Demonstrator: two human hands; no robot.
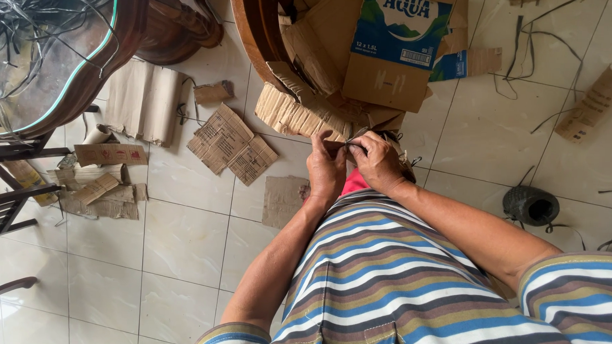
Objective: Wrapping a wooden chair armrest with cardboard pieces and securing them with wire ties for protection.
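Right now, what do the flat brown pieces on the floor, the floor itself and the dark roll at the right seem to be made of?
The flat brown pieces look like corrugated cardboard: matte, with ribbed lines and torn edges. The floor seems to be glazed ceramic tile: pale, glossy, with grout lines. The dark roll is probably plastic strapping or twine; loose dark strands trail from it, but it is too small to be sure.

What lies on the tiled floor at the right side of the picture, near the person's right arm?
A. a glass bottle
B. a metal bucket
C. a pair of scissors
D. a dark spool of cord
D: a dark spool of cord sits on the tiled floor right of the striped sleeve.
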